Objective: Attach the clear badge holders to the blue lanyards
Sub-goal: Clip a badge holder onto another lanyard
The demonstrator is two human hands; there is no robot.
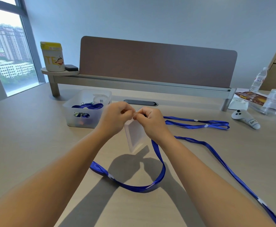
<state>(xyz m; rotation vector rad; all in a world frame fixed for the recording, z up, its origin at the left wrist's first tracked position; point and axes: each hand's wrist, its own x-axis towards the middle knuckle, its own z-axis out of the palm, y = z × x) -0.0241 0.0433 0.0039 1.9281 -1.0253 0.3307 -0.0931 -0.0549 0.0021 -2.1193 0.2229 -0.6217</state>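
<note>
Your left hand (113, 117) and your right hand (150, 122) meet above the table (27, 145), with the fingers of both curled in a tight grip. Between them you pinch the top edge of a clear badge holder (134, 136), which hangs down from your fingers, tilted, with its lower corner near the table. What exactly sits between your fingertips is too small to tell.

A blue lanyard (160, 161) comes out under your right wrist, makes a loop on the table below the holder and runs away to the near right corner. A second blue lanyard (199, 122) lies flat further right, apart from your hands.

To the left of your hands stands a translucent plastic bin (75, 112) with more blue lanyards inside. A white controller (245, 116) lies at the far right.
</note>
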